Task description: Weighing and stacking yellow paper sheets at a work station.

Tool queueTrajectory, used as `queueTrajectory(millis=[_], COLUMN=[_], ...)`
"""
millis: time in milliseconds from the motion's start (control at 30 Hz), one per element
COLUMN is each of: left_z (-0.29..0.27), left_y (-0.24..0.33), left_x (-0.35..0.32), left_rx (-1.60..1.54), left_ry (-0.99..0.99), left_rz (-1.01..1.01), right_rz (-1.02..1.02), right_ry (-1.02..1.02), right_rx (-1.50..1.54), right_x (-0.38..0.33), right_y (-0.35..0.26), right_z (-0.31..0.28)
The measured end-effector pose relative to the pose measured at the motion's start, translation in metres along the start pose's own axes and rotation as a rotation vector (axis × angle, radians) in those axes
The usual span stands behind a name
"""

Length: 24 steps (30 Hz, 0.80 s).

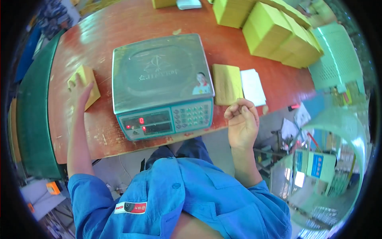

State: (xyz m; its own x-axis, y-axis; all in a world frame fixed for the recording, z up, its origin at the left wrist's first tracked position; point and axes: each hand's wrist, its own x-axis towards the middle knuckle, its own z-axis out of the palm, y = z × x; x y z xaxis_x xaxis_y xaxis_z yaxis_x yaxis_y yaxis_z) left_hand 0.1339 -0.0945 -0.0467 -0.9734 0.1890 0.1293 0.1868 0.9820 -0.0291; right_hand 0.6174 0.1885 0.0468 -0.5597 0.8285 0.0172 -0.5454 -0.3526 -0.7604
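Observation:
At the table's left side my left hand (79, 89) lies over a small yellow block-like stack (94, 95), apparently paper. Its thumb and fingers are spread around the stack. Just beyond the near table edge my right hand (243, 121) is raised palm up with curled fingers, and nothing shows in them. Close to its fingertips are a flat yellow stack (227, 81) and some white paper (253, 85). Between my hands stands an electronic scale (159, 79) with a bare metal pan, a lit red display and a keypad.
Tall yellow stacks (274, 36) crowd the far right of the red table (131, 20). A green plastic chair or stool (338, 55) adjoins its right end. Dark green padding (38, 107) borders the left edge. At lower right is a large clear curved cover (356, 135).

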Motion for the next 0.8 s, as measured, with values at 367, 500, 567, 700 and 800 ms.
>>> queueTrajectory(millis=[367, 500, 567, 700, 800], left_z=[-0.058, -0.087, -0.104, -0.104, -0.092], left_y=[-0.043, -0.039, -0.034, -0.028, 0.022], left_x=[-0.151, -0.185, -0.2, -0.267, -0.366], left_rx=[-0.082, -0.051, 0.11, -0.126, -0.517], left_ry=[-0.004, -0.124, -0.157, 0.181, 0.172], left_rz=[0.543, 0.64, 0.676, 0.66, 0.622], right_rz=[-0.474, -0.502, -0.383, -0.518, -0.531], right_ry=[-0.109, -0.227, -0.361, -0.491, -0.515], right_rx=[-1.485, -1.743, -1.959, -1.938, -1.865], right_x=[0.064, 0.135, 0.152, 0.106, 0.058], right_y=[0.017, 0.036, 0.045, 0.052, 0.037], right_z=[-0.082, -0.107, -0.114, -0.128, -0.124])
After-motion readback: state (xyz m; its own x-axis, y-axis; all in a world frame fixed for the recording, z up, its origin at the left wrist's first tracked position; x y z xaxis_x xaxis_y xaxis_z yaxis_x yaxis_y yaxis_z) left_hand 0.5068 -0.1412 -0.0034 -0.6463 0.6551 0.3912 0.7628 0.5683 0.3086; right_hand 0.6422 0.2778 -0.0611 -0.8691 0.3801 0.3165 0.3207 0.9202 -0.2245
